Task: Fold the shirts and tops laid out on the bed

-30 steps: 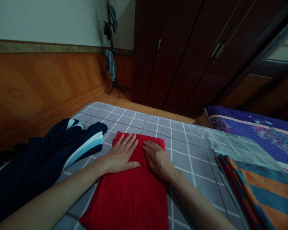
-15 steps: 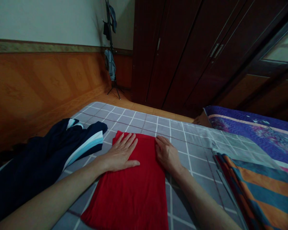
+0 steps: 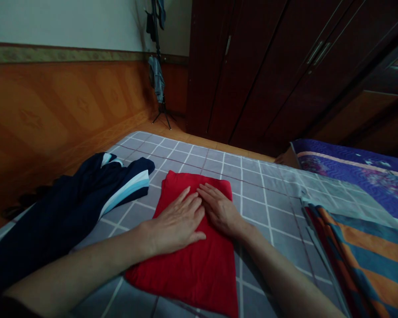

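A folded red garment [image 3: 199, 274], its kind not clear, lies flat on the grey checked bedsheet [image 3: 252, 185]. My left hand [image 3: 179, 221] rests palm down on its middle, fingers stretched out and thumb apart. Just right of it, my right hand [image 3: 220, 207] also lies flat on the red cloth near its far right part, fingers extended. The fingertips of both hands come close together. Neither hand grips anything.
A dark navy garment [image 3: 63, 212] with white and light blue stripes lies to the left. Folded striped orange and blue cloth [image 3: 371, 247] sits at the right. Beyond the bed stand a coat rack [image 3: 157, 44] and a dark wardrobe [image 3: 245, 66]. Purple bedding [image 3: 358, 163] shows far right.
My right hand has moved from the red garment's right edge onto its top, toward my left hand. My left hand has shifted slightly right and nearer. The view has tilted a little.
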Available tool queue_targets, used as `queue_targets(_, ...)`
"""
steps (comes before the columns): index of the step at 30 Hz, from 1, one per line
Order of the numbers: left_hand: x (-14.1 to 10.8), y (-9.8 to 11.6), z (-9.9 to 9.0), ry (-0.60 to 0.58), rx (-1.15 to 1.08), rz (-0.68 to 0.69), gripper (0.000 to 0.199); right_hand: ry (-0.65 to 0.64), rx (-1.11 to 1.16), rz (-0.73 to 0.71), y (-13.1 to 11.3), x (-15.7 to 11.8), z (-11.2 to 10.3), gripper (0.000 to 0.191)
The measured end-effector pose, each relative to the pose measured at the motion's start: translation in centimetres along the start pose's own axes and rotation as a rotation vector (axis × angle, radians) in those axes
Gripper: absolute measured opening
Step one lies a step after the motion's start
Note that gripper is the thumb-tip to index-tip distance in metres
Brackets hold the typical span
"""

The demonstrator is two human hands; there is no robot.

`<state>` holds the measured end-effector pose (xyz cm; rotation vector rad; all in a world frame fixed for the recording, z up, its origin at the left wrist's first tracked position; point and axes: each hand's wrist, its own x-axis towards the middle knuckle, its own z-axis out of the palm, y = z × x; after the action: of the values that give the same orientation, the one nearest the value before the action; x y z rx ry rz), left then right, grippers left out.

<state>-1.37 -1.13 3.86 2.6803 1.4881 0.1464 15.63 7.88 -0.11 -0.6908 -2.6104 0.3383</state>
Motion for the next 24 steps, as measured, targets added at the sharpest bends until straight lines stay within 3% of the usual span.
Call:
queue_targets(3, -0.5, 2.6, 1.0, -0.007, -0.067, 0.066, 0.046, -0.014, -0.065, 0.02, 1.0, -0.1, 0.2, 0.042)
queue_targets(8, -1.9, 3.6, 2.8, -0.128, -0.253, 0.177, 0.076, -0.031, -0.123, 0.044, 1.6, -0.2, 0.0, 0.043)
queue_targets(14, -5.3, 4.1, 0.7, -0.237, -0.363, 0.249, 0.071, -0.01, -0.148, 0.057, 1.4, -0.1, 0.3, 0.044)
queue_targets(20, -3.5, 5.8, 1.0, -0.198, -0.418, 0.373, 0.083, -0.013, -0.142, 0.053, 1.5, -0.2, 0.4, 0.045)
queue_targets(24, -3.0, 6.5, 0.9, -0.225, -0.439, 0.619, 0.063, -0.029, -0.15, 0.067, 1.3, -0.2, 0.2, 0.045)
